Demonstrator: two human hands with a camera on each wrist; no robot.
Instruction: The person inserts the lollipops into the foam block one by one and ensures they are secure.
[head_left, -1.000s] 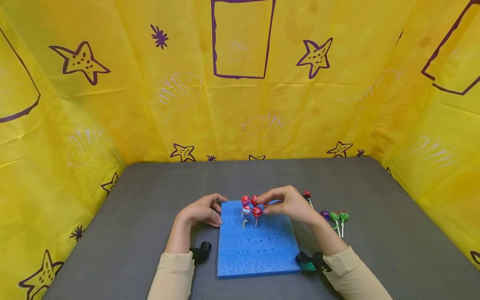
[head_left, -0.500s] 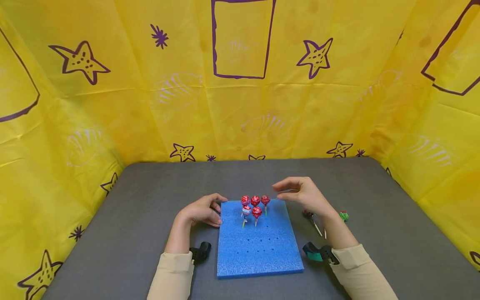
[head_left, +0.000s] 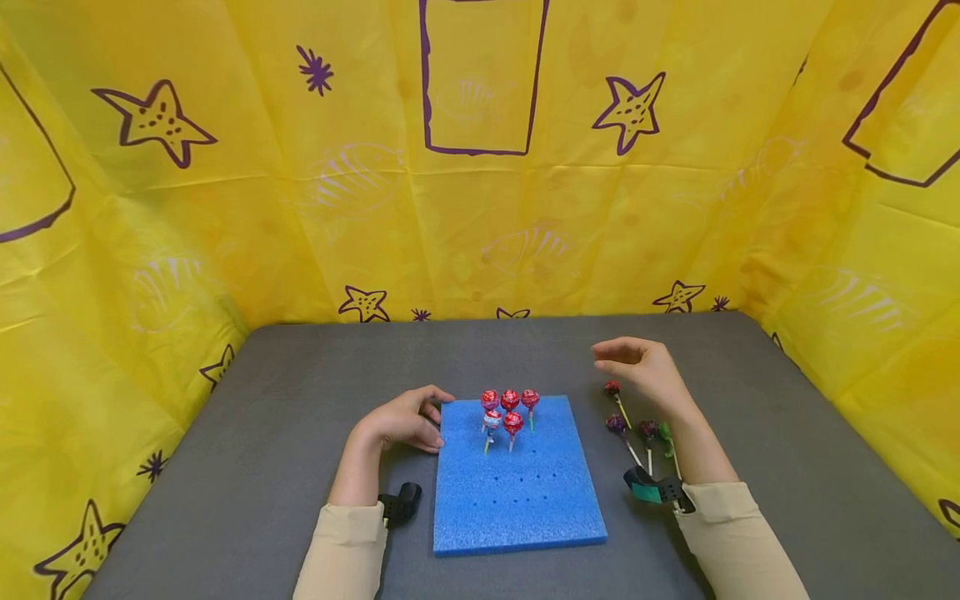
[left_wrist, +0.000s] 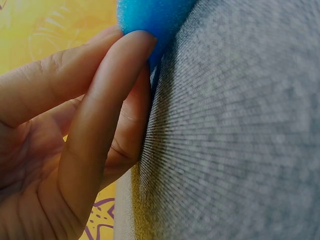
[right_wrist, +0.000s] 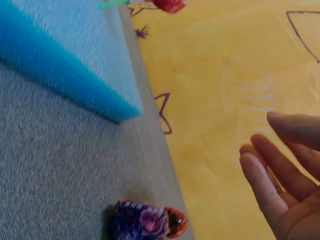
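My left hand rests against the left edge of a blue foam board. In the left wrist view its thumb touches the foam's side. Upright near the board's far end stand several lollipops: a back row of three red-wrapped ones, then a blue-and-white one and a red one in front. My right hand hovers beyond the board's right side with nothing in it, fingers loosely bent. Below it lies a dark red lollipop on a yellow stick.
More loose lollipops lie right of the board: a purple one, another dark purple one and a green one partly hidden by the right forearm. Small holes dot the foam. Yellow printed cloth encloses the grey table.
My right hand has let go of a red lollipop, now upright at the back row's right end, and moved right over the loose ones. My left hand has stayed put.
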